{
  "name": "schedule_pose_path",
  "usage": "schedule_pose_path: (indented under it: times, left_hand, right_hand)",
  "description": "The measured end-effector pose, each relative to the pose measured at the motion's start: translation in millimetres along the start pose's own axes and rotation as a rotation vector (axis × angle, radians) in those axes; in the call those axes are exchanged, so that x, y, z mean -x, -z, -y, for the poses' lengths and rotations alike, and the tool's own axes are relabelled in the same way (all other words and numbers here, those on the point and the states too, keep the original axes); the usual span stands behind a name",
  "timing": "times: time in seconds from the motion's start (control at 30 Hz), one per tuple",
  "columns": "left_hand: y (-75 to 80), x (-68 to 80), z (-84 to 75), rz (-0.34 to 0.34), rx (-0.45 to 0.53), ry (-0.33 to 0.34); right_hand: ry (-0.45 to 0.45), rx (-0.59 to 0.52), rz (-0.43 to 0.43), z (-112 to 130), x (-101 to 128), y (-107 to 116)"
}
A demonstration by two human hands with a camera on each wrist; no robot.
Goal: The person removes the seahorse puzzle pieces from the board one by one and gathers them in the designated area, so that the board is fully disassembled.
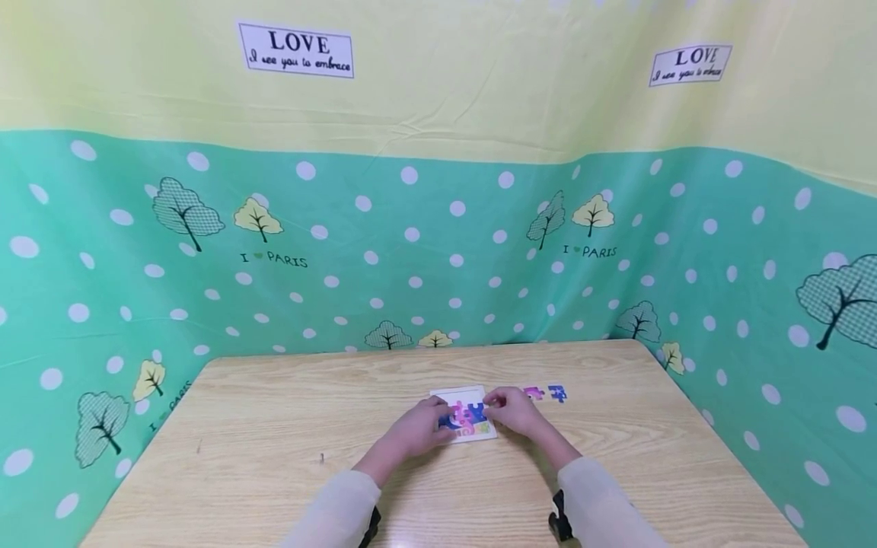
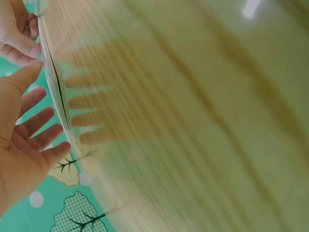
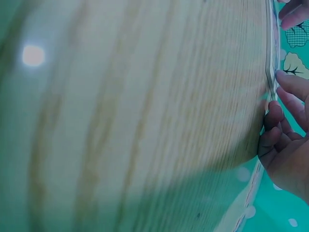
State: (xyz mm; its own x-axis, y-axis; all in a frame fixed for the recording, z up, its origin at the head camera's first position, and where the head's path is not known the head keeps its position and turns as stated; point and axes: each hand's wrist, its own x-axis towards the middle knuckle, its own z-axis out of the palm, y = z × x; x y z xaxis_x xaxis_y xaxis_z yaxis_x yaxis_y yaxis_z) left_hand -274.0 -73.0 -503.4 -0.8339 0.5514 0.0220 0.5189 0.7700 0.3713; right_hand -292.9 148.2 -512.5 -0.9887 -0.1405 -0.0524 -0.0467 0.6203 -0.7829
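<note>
A small jigsaw puzzle in a white tray (image 1: 463, 393) lies on the table, with pink and blue pieces in its lower part. My left hand (image 1: 419, 428) rests at the tray's left side, its fingertips over the pieces there. In the left wrist view the left hand's fingers (image 2: 41, 116) are spread and fairly straight beside the tray's edge. My right hand (image 1: 514, 411) is at the tray's right edge, where thumb and forefinger pinch a blue puzzle piece (image 1: 476, 413). Its other fingers (image 3: 275, 128) are curled by the tray's corner.
Two loose puzzle pieces lie to the right of the tray: a pink one (image 1: 534, 393) and a blue one (image 1: 558, 393). The wooden table (image 1: 288, 411) meets a green dotted cloth (image 1: 411, 251) at the back and sides.
</note>
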Motion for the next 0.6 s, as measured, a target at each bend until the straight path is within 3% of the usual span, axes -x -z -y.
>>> schedule_pose_path:
  times: [0.6]
  left_hand:
    - [1.4, 1.5, -14.2, 0.024, -0.076, -0.097]
  right_hand:
    - [-0.004, 0.038, 0.053, -0.4, -2.0, 2.2]
